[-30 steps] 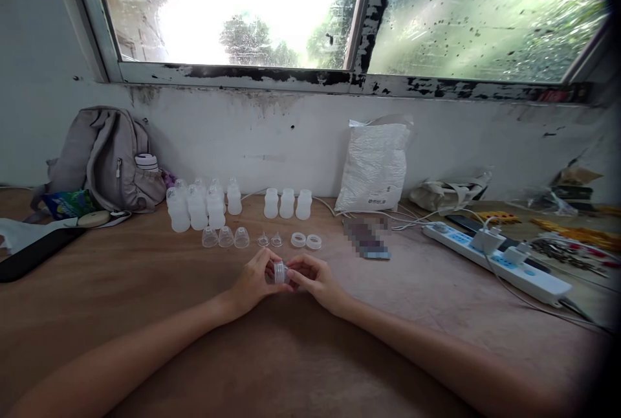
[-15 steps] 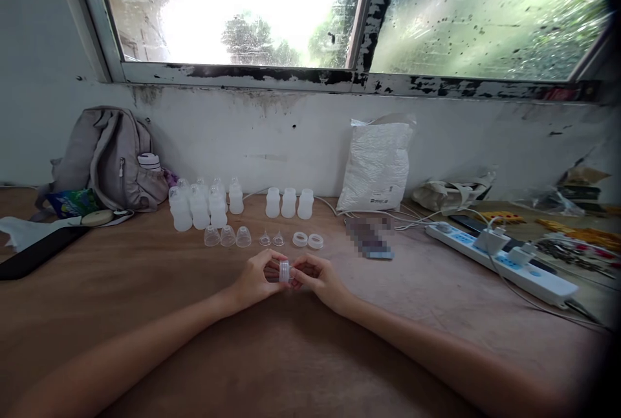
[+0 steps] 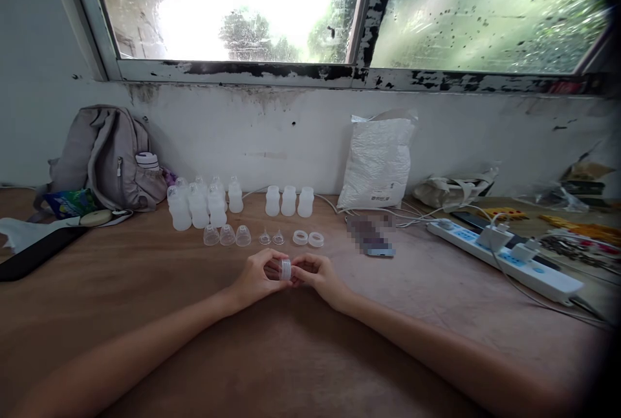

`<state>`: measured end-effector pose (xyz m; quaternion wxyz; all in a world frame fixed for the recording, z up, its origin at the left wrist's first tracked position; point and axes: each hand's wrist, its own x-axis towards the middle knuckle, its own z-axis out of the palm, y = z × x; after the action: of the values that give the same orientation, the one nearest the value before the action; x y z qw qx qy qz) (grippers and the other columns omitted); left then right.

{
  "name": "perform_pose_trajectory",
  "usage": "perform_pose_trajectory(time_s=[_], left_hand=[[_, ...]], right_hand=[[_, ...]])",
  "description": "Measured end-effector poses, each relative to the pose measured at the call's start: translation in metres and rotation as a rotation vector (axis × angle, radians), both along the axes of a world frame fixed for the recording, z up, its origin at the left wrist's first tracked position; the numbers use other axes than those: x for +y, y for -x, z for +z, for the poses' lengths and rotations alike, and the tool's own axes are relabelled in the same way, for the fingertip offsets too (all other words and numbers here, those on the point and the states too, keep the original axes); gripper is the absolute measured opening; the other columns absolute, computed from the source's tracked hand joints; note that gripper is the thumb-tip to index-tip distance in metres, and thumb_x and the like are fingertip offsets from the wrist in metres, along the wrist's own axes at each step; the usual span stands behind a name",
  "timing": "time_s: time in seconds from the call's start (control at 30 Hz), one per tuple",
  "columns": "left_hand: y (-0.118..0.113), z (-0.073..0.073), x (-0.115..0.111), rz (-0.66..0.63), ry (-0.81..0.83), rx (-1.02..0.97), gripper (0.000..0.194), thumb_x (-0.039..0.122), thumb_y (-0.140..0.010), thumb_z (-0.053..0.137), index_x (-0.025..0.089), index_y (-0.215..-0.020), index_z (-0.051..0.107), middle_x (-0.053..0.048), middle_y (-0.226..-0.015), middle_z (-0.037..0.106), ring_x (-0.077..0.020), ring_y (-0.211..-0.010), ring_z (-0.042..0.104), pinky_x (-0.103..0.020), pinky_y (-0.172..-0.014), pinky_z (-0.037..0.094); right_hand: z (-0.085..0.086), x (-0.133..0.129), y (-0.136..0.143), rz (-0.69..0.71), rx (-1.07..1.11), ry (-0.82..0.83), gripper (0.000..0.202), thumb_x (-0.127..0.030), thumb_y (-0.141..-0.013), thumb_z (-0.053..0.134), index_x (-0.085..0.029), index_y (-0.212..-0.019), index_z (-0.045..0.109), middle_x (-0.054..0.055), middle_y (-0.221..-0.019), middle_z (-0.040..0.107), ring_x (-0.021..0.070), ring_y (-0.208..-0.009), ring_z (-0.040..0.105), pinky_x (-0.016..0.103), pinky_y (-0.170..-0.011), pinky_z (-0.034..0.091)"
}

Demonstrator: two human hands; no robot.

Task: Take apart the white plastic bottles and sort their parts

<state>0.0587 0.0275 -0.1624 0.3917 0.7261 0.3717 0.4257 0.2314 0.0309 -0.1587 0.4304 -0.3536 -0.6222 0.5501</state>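
Slightly toward the right hand point(image 3: 320, 281) goes the translucent ring point(image 3: 285, 269), compared with a second ago; both hands keep almost the same place, and the rows behind them stand unchanged. It is held just above the bench point(image 3: 301, 360), between the two hands, with its ribbed band facing the camera. On its near side the left hand point(image 3: 257, 281) curves into a C, thumb below and fingers above, gripping the ring's edges. From the other side the right hand pinches with thumb and forefinger together, the tips meeting the ring; whatever sits between them is hidden. Both forearms slant inward from the lower corners, wrists nearly straight. Just beyond the hands stand two clear teats point(image 3: 264, 238), with two loose rings point(image 3: 300, 237) to their right and three clear caps point(image 3: 227, 235) to their left. Farther back are three open bottles point(image 3: 288, 202).
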Motion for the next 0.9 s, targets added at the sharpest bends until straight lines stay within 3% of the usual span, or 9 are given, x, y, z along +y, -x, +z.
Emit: perform_pose_trajectory(time_s=[0.37,0.53,0.67,0.9], left_hand=[[0.000,0.002,-0.001,0.001,0.042,-0.007,0.046,0.027,-0.057,0.072,0.015,-0.097,0.054,-0.006,-0.089,0.064,-0.0202,-0.082,0.063,-0.035,-0.073,0.053],[0.001,0.003,0.005,0.005,0.151,-0.067,0.046,0.029,-0.057,0.073,0.015,-0.097,0.053,-0.005,-0.084,0.066,-0.0194,-0.077,0.064,-0.035,-0.072,0.052],[0.002,0.002,0.009,-0.012,0.206,-0.092,0.047,0.029,-0.056,0.073,0.015,-0.096,0.054,-0.006,-0.087,0.065,-0.0196,-0.078,0.064,-0.034,-0.072,0.051],[0.002,0.001,0.008,-0.054,0.250,-0.083,0.047,0.029,-0.055,0.074,0.014,-0.095,0.055,-0.006,-0.085,0.066,-0.0195,-0.076,0.064,-0.033,-0.070,0.051]], right_hand=[[-0.003,0.002,0.004,-0.044,0.209,0.262,0.023,-0.026,-0.057,0.073,-0.013,-0.072,0.061,0.000,-0.062,0.061,0.0096,-0.052,0.055,0.023,-0.052,0.045],[0.000,0.004,0.000,0.022,0.141,0.134,0.025,-0.033,-0.066,0.066,-0.014,-0.081,0.058,-0.001,-0.060,0.060,0.0103,-0.053,0.056,0.024,-0.052,0.046],[0.001,0.006,-0.004,0.052,0.054,-0.015,0.027,-0.032,-0.066,0.066,-0.016,-0.086,0.059,0.001,-0.071,0.062,0.0108,-0.059,0.057,0.024,-0.057,0.046],[0.000,0.004,-0.001,0.016,0.033,-0.002,0.023,-0.030,-0.063,0.068,-0.014,-0.077,0.060,0.000,-0.066,0.062,0.0111,-0.056,0.057,0.025,-0.057,0.047]])
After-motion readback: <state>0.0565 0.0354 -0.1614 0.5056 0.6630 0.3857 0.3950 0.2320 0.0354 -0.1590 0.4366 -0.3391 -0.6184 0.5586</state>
